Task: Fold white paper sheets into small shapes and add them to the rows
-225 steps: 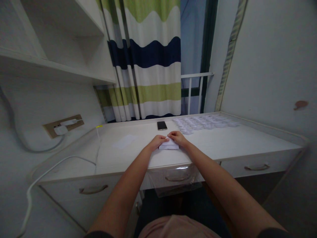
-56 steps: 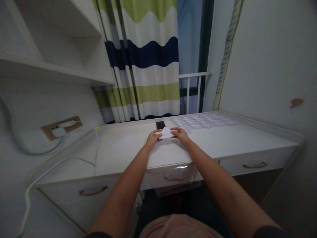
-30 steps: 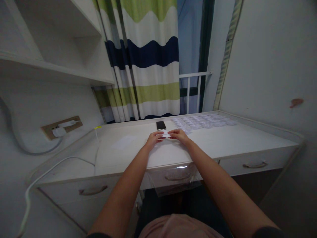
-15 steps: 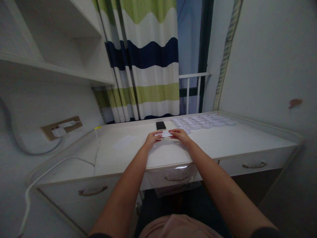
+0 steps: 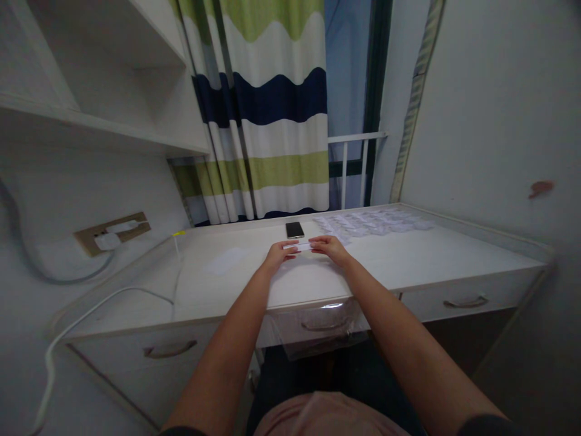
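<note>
View: head camera, only one supplied; both hands can be seen in it.
Folded paper: a narrow white strip (image 5: 304, 247), held level between the hands, above the desk (image 5: 299, 284), just nearer than the phone (image 5: 295, 230); layers too small to be made out.
Step, as judged: the strip appears to be steadied or pressed at its ends; equal pinch should be applied on both sides so that no skew is put into the creases.
Edges: best lined up before any pressure is run along a fold; the middle should not be buckled by the ends being pushed together.
Left hand (image 5: 278, 253): fingers curled, thumb nearly met; left end of the strip is pinched.
Right hand (image 5: 331, 246): curled the same way; right end is pinched between thumb and fingers.
Grip advice: light pressure is called for, since thin paper is easily dented.
White pieces (image 5: 372, 222): laid in rows beyond the right hand, apart from the strip.
Loose paper (image 5: 226, 260): laid flat, left of the left hand, not touched.
</note>
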Motion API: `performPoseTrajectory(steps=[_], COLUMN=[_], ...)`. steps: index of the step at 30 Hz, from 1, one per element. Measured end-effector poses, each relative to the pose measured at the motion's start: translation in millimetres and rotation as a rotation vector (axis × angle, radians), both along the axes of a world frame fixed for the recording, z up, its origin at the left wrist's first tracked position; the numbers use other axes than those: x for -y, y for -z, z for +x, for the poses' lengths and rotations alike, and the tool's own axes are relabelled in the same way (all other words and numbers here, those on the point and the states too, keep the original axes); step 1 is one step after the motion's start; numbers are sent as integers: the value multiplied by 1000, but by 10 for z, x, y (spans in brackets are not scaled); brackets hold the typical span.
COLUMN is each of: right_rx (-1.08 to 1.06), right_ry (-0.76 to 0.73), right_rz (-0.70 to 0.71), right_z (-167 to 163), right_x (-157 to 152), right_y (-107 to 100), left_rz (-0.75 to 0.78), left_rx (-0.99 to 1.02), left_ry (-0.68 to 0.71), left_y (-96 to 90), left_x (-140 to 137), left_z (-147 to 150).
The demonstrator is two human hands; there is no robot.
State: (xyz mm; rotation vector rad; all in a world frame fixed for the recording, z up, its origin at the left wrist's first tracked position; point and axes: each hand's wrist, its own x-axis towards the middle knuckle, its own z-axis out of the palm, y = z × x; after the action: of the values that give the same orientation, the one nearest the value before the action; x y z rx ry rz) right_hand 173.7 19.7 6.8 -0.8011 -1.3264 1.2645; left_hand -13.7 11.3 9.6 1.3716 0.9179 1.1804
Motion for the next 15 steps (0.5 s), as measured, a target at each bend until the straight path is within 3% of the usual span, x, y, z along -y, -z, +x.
performPoseTrajectory(steps=[5,15], right_rx=[39,200], right_ry=[25,153], right_rz=[15,192], right_z=[14,48], right_x=[-15,-150], right_y=[-6,53], left_rz=[-10,-38], left_rx=[-7,-63], left_ry=[3,-19], left_y=[8,27], left_x=[-11,-5], left_z=[2,14])
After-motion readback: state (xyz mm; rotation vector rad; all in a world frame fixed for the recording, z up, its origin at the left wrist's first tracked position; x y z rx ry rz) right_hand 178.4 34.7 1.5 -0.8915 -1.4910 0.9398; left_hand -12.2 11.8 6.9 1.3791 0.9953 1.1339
